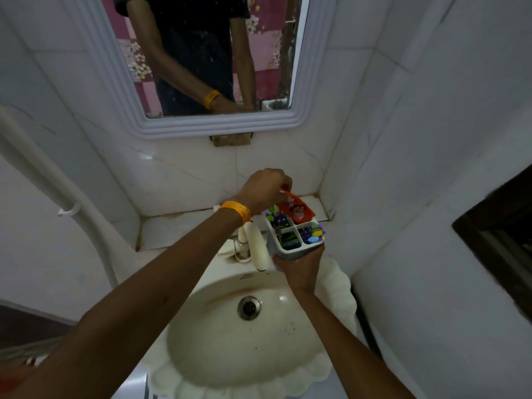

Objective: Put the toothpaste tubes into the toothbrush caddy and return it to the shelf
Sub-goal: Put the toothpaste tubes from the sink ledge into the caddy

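Observation:
My right hand (299, 264) grips the white toothbrush caddy (290, 253) from below and holds it over the back right of the sink. The caddy has four compartments filled with coloured toothbrushes. A red toothpaste tube (296, 208) lies tilted in the caddy's far compartment, sticking out above the rim. My left hand (263, 188), with a yellow band on the wrist, pinches the tube's upper end. The marble shelf (178, 228) runs along the wall just behind the caddy.
A cream basin (218, 349) with a metal drain sits below my arms. A cream tap (257, 249) stands just left of the caddy. A white-framed mirror (207, 122) hangs above. White tiled walls close in on both sides; a dark frame (501, 234) is at the right.

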Tool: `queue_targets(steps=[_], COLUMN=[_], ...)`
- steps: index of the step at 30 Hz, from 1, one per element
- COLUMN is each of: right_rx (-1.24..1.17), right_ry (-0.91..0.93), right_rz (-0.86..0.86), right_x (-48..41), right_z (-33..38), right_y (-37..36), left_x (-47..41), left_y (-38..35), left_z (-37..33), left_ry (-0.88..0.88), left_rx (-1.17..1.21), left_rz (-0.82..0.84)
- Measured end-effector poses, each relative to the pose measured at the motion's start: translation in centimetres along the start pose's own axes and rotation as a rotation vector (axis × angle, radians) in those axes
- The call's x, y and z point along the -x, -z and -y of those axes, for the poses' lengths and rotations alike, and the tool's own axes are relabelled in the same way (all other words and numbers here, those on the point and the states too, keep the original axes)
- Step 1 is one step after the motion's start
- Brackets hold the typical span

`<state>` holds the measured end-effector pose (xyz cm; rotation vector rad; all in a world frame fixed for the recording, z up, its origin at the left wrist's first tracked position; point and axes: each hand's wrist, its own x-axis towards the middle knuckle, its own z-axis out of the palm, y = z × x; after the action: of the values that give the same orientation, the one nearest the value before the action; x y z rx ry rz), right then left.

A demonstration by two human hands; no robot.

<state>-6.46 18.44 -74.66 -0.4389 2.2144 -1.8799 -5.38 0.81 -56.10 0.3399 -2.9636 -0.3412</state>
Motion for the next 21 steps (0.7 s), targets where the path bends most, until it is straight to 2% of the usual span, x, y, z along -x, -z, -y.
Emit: queue_targets(steps=[6, 10, 15, 21], right_rx=[0.021, 0.060, 0.071, 0.024], right_ry=[0.026, 0.039, 0.037, -0.025], right_rz=[-0.020, -0.026, -0.032, -0.073], right_x=[-0.1, -0.2, -0.6, -0.3], right_z=[0.3, 0.5, 1.0, 1.1], right_y=[-0.2, -0.3, -0.6, -0.5], left_x=[-2.2, -3.0, -3.6, -3.4], left_y=[2.5, 1.7, -1.9, -4.3], left_z=[-0.4, -1.1, -2.0, -0.7], left_ry=[-0.089, -0.110, -0.103, -0.037], left_rx=[-0.137, -0.133, -0.049, 0.116], left_rz=[-0.007, 0.099, 0.232, 0.212])
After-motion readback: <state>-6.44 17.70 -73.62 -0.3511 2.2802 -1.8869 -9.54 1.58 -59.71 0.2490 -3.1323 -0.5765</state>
